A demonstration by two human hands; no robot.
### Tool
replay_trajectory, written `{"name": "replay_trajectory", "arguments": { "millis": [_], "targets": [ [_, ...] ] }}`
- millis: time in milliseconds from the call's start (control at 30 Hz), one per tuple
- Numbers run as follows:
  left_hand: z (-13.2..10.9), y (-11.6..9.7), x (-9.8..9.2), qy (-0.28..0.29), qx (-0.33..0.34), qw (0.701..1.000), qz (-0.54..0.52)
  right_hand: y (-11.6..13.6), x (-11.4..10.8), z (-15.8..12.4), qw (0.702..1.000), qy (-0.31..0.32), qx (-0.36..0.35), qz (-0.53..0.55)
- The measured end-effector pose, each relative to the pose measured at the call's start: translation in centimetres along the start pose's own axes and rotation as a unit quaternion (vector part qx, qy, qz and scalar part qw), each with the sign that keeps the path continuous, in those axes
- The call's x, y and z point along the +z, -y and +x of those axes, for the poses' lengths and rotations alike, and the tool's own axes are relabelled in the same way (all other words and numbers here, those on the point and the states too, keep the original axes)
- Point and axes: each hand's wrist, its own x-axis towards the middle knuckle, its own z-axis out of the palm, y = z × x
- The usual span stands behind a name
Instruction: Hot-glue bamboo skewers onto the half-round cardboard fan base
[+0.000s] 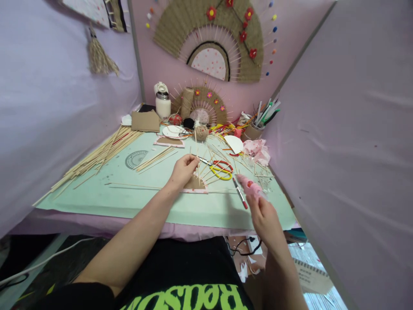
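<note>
Between the fingers of my left hand (185, 168) is a thin wooden stick (196, 144), held upright over a half-round piece of brown cardboard (195, 184). Several sticks fan out from that cardboard toward the right. My right hand (264, 213) grips a pink glue gun (250, 185) above the right side of the table, its nozzle toward the left. Scissors with red and yellow handles (221, 172) lie between the two hands. Beside them, just left of the glue gun, a pen with a red end (240, 193) rests on the mat.
Long wooden sticks (93, 157) lie piled at the left. A protractor print (136, 159) marks the green mat. At the back stand a white bottle (163, 105), twine balls (201, 132) and a tool cup (253, 131). Crumpled pink paper (257, 150) sits right. Decorated fans (211, 26) hang behind.
</note>
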Motion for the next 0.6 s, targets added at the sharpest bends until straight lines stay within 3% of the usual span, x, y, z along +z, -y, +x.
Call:
{"name": "replay_trajectory", "arguments": {
  "millis": [67, 133, 300, 433, 500, 600],
  "targets": [
    [0.0, -0.1, 0.0, 0.0, -0.001, 1.0, 0.003, -2.0, -1.4, 1.3, 0.986, -0.077, -0.031, -0.146],
    [0.0, -0.1, 0.1, 0.004, -0.001, 1.0, 0.006, -4.3, -2.6, 2.8, 0.955, -0.117, -0.015, -0.272],
    [-0.1, 0.1, 0.1, 0.017, 0.034, 0.999, 0.029, -8.8, -3.2, 5.4, 0.886, -0.058, 0.072, -0.454],
    [-0.4, 0.3, 0.0, 0.024, 0.108, 0.989, 0.098, -9.4, -3.4, 5.4, 0.88, -0.018, 0.095, -0.466],
    [-0.6, 0.3, 0.3, 0.049, 0.142, 0.977, 0.151, -8.4, -3.7, 5.3, 0.899, -0.062, 0.049, -0.431],
    [-1.0, -0.1, 1.3, 0.129, 0.192, 0.944, 0.237, -4.9, -3.2, 5.2, 0.923, -0.146, -0.163, -0.315]
  ]
}}
